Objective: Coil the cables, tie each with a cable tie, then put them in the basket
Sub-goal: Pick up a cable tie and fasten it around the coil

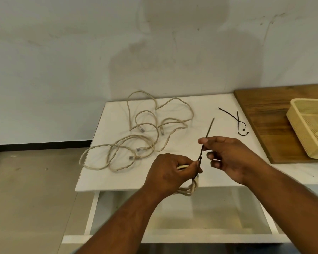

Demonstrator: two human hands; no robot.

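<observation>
My left hand grips a coiled beige cable over the near edge of the white table; most of the coil is hidden behind the hand. A black cable tie is looped round the coil, and its tail sticks up and away. My right hand pinches that tail between thumb and forefinger, just above the tie's head. Two more beige cables lie loose and tangled on the table's left half. The cream plastic basket sits at the far right.
Two spare black cable ties lie crossed near the table's right edge. The basket rests on a wooden board to the right. One cable loop hangs over the table's left edge. A white lower shelf shows beneath my arms.
</observation>
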